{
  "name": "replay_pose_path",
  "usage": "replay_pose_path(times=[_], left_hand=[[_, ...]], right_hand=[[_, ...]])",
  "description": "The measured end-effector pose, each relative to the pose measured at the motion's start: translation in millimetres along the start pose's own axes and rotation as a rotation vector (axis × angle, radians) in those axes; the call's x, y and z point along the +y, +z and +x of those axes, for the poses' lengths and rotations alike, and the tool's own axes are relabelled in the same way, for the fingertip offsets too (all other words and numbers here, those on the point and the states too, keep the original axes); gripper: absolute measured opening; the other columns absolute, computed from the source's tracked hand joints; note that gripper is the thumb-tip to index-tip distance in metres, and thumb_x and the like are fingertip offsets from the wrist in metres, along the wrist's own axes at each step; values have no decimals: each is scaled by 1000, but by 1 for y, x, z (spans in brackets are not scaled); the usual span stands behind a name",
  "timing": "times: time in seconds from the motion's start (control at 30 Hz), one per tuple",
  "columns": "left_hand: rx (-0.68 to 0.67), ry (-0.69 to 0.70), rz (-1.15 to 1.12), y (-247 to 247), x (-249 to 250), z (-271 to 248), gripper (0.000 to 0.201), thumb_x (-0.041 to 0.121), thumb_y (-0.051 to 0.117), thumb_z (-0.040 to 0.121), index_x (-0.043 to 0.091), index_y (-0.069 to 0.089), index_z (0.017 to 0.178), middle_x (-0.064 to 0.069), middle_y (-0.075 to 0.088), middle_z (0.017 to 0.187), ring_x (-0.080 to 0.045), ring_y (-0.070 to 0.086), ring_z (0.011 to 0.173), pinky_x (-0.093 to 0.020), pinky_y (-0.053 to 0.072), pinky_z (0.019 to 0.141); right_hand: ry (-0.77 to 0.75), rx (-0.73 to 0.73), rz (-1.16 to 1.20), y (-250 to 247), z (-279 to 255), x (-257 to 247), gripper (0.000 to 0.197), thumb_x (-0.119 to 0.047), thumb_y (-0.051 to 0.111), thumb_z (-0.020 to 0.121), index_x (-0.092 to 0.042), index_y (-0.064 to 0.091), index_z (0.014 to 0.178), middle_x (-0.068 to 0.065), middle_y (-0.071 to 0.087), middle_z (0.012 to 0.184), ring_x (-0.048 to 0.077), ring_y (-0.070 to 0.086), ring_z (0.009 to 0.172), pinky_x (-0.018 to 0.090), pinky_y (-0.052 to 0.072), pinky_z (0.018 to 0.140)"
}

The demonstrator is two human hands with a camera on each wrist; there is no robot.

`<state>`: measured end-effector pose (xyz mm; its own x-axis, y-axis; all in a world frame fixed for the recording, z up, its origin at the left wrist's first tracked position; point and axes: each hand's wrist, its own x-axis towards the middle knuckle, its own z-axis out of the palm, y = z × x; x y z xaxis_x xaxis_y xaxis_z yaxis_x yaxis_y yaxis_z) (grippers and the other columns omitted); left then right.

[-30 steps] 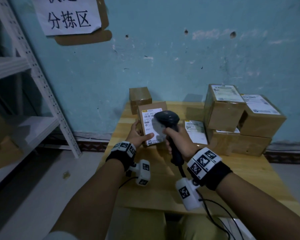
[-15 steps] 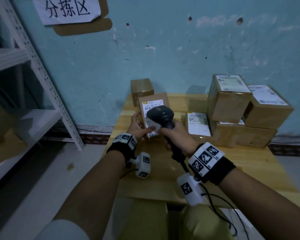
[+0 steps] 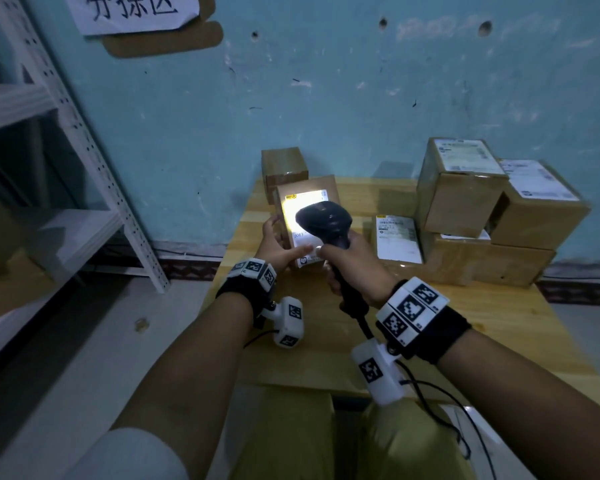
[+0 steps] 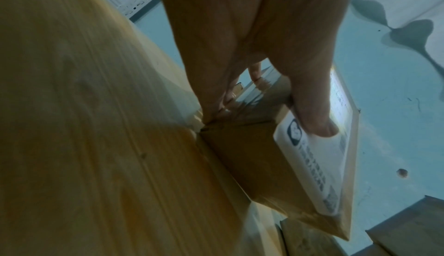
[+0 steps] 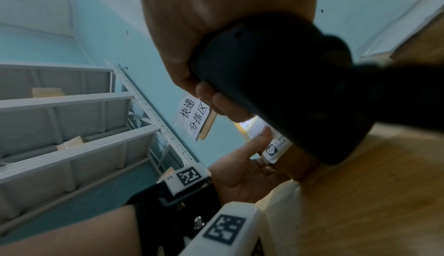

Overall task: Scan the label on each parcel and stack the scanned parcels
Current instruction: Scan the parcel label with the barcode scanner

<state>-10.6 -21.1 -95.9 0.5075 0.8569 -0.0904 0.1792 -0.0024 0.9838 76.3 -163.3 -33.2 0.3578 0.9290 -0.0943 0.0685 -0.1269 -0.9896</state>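
Observation:
A small brown parcel (image 3: pixel 328 188) stands upright on the wooden table (image 3: pixel 499 317), its white label (image 3: pixel 300 209) facing me. My left hand (image 3: pixel 279 245) grips its left side, with the thumb lying across the lower label (image 4: pixel 319 165) and the fingers behind the parcel (image 4: pixel 259 165). My right hand (image 3: pixel 357 268) grips the handle of a black barcode scanner (image 3: pixel 324 221). Its head sits just in front of the label, whose upper part glows bright with the scanner's light. In the right wrist view the scanner (image 5: pixel 288 89) hides most of the parcel.
Three larger labelled parcels (image 3: pixel 465 188) are stacked at the table's back right, with a flat labelled parcel (image 3: pixel 397 240) beside them. A small plain box (image 3: pixel 284 166) stands behind the held parcel. White metal shelving (image 3: pixel 84 133) stands left. The scanner cable (image 3: pixel 465 427) trails towards my lap.
The scanner's light has come on and now brightens the upper label. My view has tilted downward; both hands keep their hold.

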Motion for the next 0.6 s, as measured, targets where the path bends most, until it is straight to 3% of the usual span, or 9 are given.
replay_pose_path(times=[0.1, 0.27, 0.37, 0.6], left_hand=[[-11, -5, 5, -1, 0, 0, 99, 5, 72, 76, 20, 6, 148, -16, 36, 147, -29, 40, 133, -31, 41, 95], [-12, -10, 4, -2, -1, 1, 102, 5, 74, 74, 21, 6, 148, -15, 33, 149, -31, 36, 136, -43, 39, 107], [-13, -15, -4, -1, 0, 1, 104, 6, 76, 72, 23, 6, 148, -17, 36, 147, -32, 39, 134, -50, 38, 108], [-19, -20, -2, -2, -2, 2, 105, 7, 77, 72, 23, 6, 148, -15, 32, 150, -31, 36, 136, -51, 36, 109]], right_hand=[[-8, 7, -5, 0, 0, 0, 13, -6, 51, 87, -16, 47, 80, 7, 42, 54, 19, 39, 41, 24, 35, 43], [-7, -1, -13, 0, -1, 0, 13, -7, 51, 88, -15, 48, 78, 8, 42, 55, 20, 40, 44, 27, 35, 45], [3, 29, 17, 0, 1, 1, 12, -7, 52, 87, -15, 47, 80, 8, 42, 54, 20, 39, 43, 26, 34, 45], [-12, 13, 17, -4, 1, 3, 9, -12, 55, 88, -17, 49, 92, 7, 46, 51, 18, 42, 39, 25, 37, 43]])
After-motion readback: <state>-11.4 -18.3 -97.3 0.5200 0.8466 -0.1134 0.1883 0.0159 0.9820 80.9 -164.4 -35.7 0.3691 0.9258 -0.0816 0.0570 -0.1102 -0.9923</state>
